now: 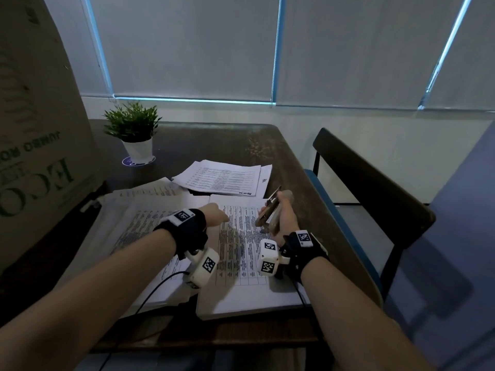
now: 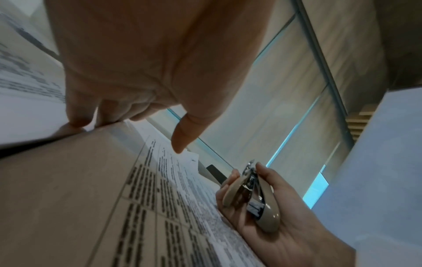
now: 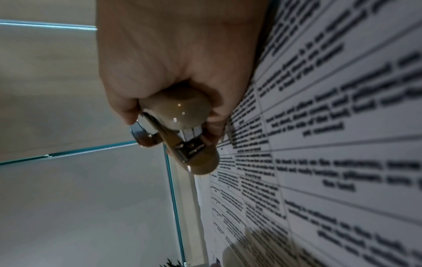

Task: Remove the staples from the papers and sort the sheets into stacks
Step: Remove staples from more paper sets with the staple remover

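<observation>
table (image 1: 281, 145) | left hand (image 1: 214, 216) flat on sheet (image 1: 241, 263) | right hand (image 1: 285, 220) clamps staple remover (image 1: 269, 207)

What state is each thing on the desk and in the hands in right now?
Staple remover: held off the paper, its metal claws pointing away.
Right hand: grips the staple remover.
Left hand: fingers on the printed sheet's far edge.
Printed sheet: flat on the table.
Far stack: loosely fanned.

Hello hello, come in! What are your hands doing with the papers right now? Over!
Right hand grips the staple remover, lifted off the page. Left hand fingers rest on the printed sheet. Nothing blocking.
</observation>
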